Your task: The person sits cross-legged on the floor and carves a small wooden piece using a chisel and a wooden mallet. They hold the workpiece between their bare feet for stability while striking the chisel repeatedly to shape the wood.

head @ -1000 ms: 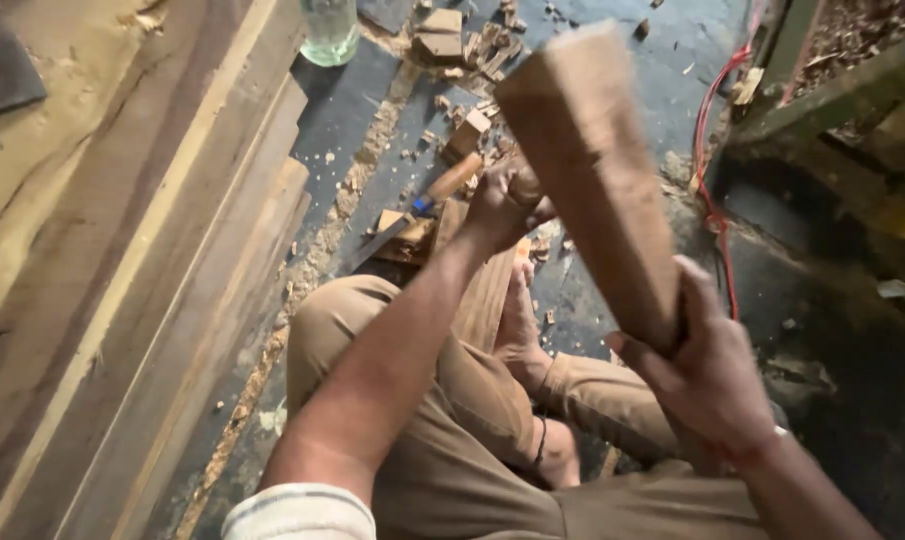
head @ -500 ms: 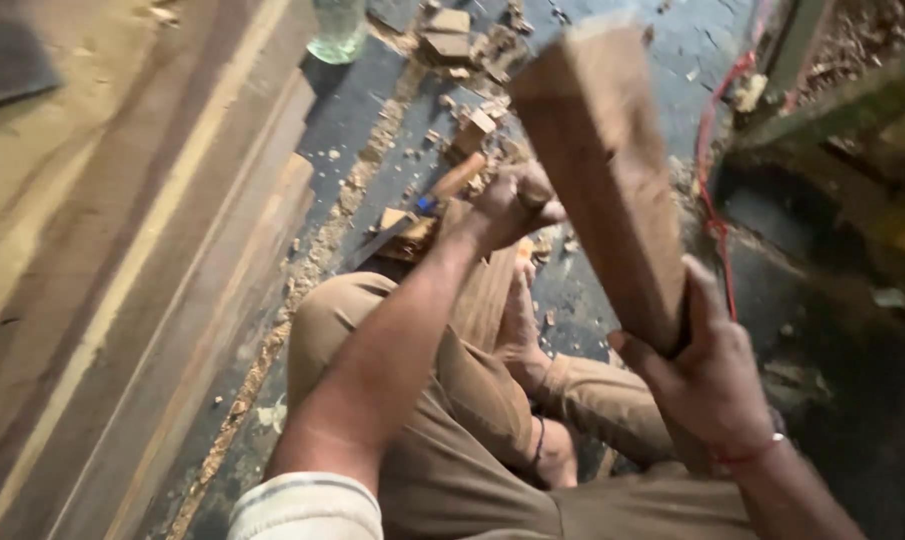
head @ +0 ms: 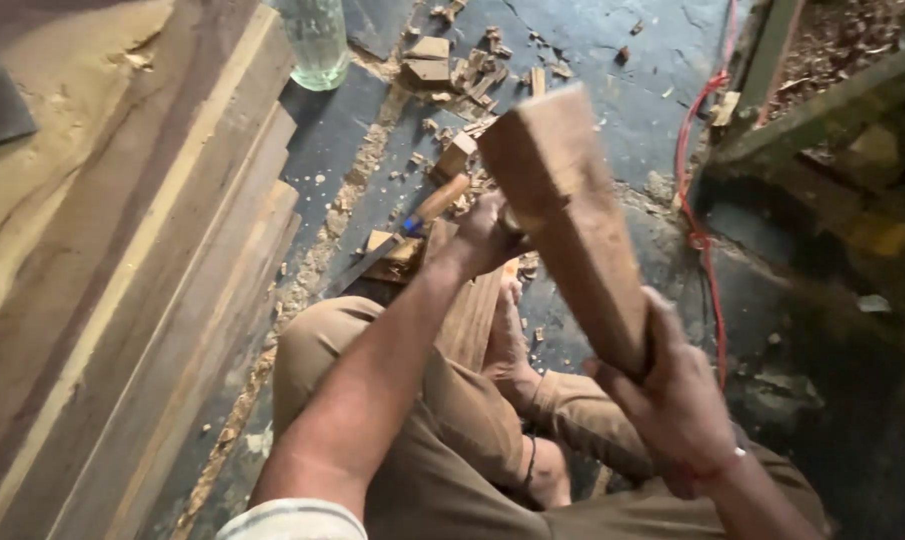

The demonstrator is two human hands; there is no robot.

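My right hand [head: 672, 395] grips the lower end of a thick wooden block [head: 567, 215] that serves as a mallet; its upper end points away from me. My left hand [head: 480, 238] is closed around something small that its fingers hide, held over a ribbed wooden workpiece [head: 469, 318] lying between my knees. My bare foot [head: 507, 350] rests on the workpiece. A chisel with a wooden handle [head: 434, 203] and a dark blade lies on the floor just left of my left hand.
Long wooden planks [head: 142, 290] are stacked along the left. A clear glass jar [head: 315, 40] stands at the top. Wood chips and offcuts [head: 447, 70] litter the dark floor. A red cord [head: 702, 190] runs down the right beside a wooden frame [head: 822, 110].
The block in my right hand has swung down a little toward my left hand. The view has shifted slightly; my left hand stays over the workpiece.
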